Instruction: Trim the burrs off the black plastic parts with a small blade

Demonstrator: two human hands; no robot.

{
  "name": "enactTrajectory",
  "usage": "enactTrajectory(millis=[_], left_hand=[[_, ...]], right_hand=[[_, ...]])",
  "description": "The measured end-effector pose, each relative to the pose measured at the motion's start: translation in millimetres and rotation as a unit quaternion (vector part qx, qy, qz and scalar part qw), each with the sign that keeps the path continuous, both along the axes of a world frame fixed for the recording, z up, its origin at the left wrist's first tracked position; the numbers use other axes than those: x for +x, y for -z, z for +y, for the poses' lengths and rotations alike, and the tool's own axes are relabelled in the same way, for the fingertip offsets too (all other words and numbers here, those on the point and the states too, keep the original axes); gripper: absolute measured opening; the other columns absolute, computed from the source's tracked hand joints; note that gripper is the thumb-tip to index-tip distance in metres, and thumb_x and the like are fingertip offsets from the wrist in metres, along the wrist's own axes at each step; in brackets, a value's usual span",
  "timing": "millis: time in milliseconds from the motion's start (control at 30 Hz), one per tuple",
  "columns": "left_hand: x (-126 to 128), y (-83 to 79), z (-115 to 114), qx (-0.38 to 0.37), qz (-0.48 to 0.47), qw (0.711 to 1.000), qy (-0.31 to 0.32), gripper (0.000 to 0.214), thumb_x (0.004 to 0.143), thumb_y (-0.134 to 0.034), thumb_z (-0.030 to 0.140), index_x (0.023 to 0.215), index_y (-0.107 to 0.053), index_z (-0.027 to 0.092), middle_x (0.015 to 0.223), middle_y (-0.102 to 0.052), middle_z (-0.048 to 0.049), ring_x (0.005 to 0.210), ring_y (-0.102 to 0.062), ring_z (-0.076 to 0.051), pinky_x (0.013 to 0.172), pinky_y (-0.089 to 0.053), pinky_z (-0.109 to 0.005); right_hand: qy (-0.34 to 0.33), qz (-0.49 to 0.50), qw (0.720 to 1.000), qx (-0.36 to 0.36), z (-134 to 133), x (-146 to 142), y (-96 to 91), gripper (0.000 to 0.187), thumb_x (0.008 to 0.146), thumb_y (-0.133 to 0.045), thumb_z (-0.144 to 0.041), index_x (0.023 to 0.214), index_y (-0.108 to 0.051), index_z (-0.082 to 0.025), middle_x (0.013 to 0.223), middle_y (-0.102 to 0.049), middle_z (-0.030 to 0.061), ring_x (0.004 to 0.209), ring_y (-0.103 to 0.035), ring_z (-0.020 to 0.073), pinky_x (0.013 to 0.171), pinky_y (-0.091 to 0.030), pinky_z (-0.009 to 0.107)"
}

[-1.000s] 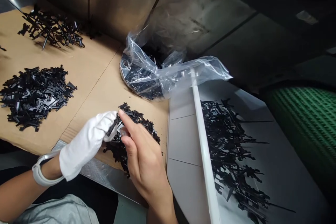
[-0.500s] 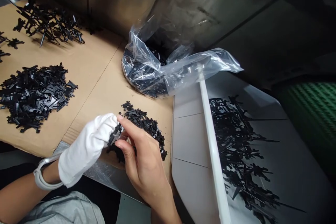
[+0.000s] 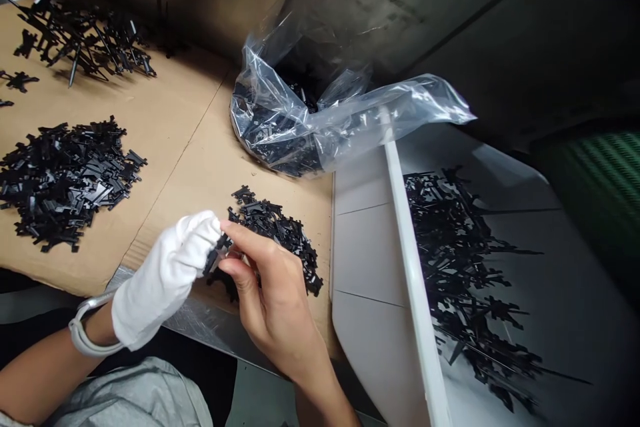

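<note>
"What are those two hands up to at the cardboard?"

"The left hand [image 3: 163, 280], in a white cotton glove, and the bare right hand [image 3: 273, 290] meet just over the nearest heap of black plastic parts [image 3: 280, 240]."

"How's the grip on each?"

"The right one is pinching, thumb and forefinger closed on a small black plastic piece [image 3: 217, 257]. The gloved grip is pressed together against the same piece, though the cotton hides the separate fingers."

"So where's that piece, exactly?"

"Held between the two hands, at the edge of that heap, above a cardboard sheet [image 3: 175, 147] lying on the metal tabletop [image 3: 210, 328]."

"And around them?"

"A larger heap [image 3: 65, 180] sits to the left on the cardboard, with a farther heap [image 3: 85, 40] beyond it. A clear plastic bag [image 3: 280, 130] full of parts slumps at the back. To the right is a white tray [image 3: 365, 247] with a white divider [image 3: 415, 273], and more black parts [image 3: 460, 267] lie past it
</note>
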State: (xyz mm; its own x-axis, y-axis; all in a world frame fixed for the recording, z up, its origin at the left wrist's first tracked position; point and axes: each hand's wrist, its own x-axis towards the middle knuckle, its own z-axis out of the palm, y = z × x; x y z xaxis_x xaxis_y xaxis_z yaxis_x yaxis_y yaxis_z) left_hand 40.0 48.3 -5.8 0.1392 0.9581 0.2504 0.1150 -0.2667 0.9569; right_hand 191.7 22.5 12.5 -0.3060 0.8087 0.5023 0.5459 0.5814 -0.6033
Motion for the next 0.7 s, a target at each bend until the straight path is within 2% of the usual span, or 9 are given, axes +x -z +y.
enactTrajectory(millis=[100,167,267,367,433,500,600,700], left_hand=[[0,-2.5,0,0.032,0.013,0.999,-0.016,0.019,0.086,-0.052,0.013,0.086,-0.068,0.023,0.082,-0.078,0.0005,0.078,-0.077,-0.013,0.075,-0.063,-0.015],[0,-2.4,-1,-0.004,0.014,1.0,-0.017,0.019,0.088,-0.051,0.014,0.084,-0.068,0.022,0.083,-0.078,-0.0012,0.078,-0.076,-0.013,0.075,-0.062,-0.016],[-1,1.8,-5,-0.08,0.01,0.996,-0.029,0.022,0.09,-0.053,0.021,0.069,-0.06,0.022,0.083,-0.076,-0.0033,0.074,-0.073,-0.015,0.075,-0.064,-0.021],[-4,9.1,-8,-0.087,0.024,0.995,-0.046,0.015,0.088,-0.056,0.023,0.075,-0.063,0.022,0.082,-0.075,-0.0034,0.07,-0.071,-0.017,0.078,-0.065,-0.027],[-7,13.0,-9,-0.04,0.058,0.996,-0.059,0.009,0.085,-0.06,0.021,0.087,-0.069,0.022,0.084,-0.075,-0.0034,0.072,-0.07,-0.017,0.08,-0.065,-0.028],[-8,13.8,-8,-0.004,0.083,0.995,-0.063,0.015,0.084,-0.06,0.018,0.094,-0.071,0.021,0.086,-0.076,-0.0035,0.074,-0.071,-0.017,0.079,-0.065,-0.028],[-7,9.0,-6,0.007,0.077,0.995,-0.056,0.017,0.085,-0.057,0.016,0.094,-0.072,0.02,0.089,-0.078,-0.0042,0.078,-0.074,-0.017,0.079,-0.065,-0.026],[-5,4.1,-5,-0.026,0.045,0.998,-0.043,0.017,0.083,-0.057,0.015,0.09,-0.072,0.019,0.09,-0.08,-0.0051,0.082,-0.075,-0.017,0.081,-0.065,-0.023]], right_hand=[[-0.024,0.045,0.998,-0.031,0,2,-0.6,0.029,0.108,-0.045,-0.025,0.136,-0.055,-0.023,0.111,-0.077,0.0053,0.088,-0.073,0.0159,0.078,-0.061,0.028],[-0.015,0.061,0.996,-0.059,-1,4,-1.2,0.033,0.109,-0.045,-0.03,0.14,-0.051,-0.024,0.113,-0.075,0.0056,0.087,-0.073,0.0155,0.077,-0.062,0.028],[-0.001,0.066,0.995,-0.078,-3,5,0.2,0.035,0.11,-0.039,-0.036,0.142,-0.047,-0.024,0.107,-0.073,0.0056,0.082,-0.072,0.0159,0.072,-0.061,0.029],[0.01,0.036,0.998,-0.054,-4,4,4.3,0.032,0.111,-0.035,-0.035,0.14,-0.044,-0.025,0.098,-0.071,0.0039,0.08,-0.072,0.017,0.07,-0.06,0.031],[0.021,0.012,0.999,-0.025,-4,2,6.7,0.028,0.111,-0.035,-0.032,0.137,-0.043,-0.025,0.097,-0.071,0.0036,0.078,-0.071,0.017,0.068,-0.059,0.031],[0.024,-0.006,1.0,0.003,-3,1,7.4,0.024,0.111,-0.036,-0.03,0.133,-0.044,-0.024,0.095,-0.071,0.0036,0.074,-0.069,0.0165,0.066,-0.058,0.03],[0.022,-0.025,0.999,0.036,-1,0,5.3,0.02,0.11,-0.037,-0.028,0.127,-0.046,-0.023,0.092,-0.071,0.0037,0.068,-0.065,0.0155,0.06,-0.054,0.029],[0.028,-0.046,0.998,0.036,-1,0,1.7,0.019,0.11,-0.039,-0.029,0.124,-0.049,-0.023,0.093,-0.072,0.0038,0.066,-0.064,0.0149,0.059,-0.054,0.029]])
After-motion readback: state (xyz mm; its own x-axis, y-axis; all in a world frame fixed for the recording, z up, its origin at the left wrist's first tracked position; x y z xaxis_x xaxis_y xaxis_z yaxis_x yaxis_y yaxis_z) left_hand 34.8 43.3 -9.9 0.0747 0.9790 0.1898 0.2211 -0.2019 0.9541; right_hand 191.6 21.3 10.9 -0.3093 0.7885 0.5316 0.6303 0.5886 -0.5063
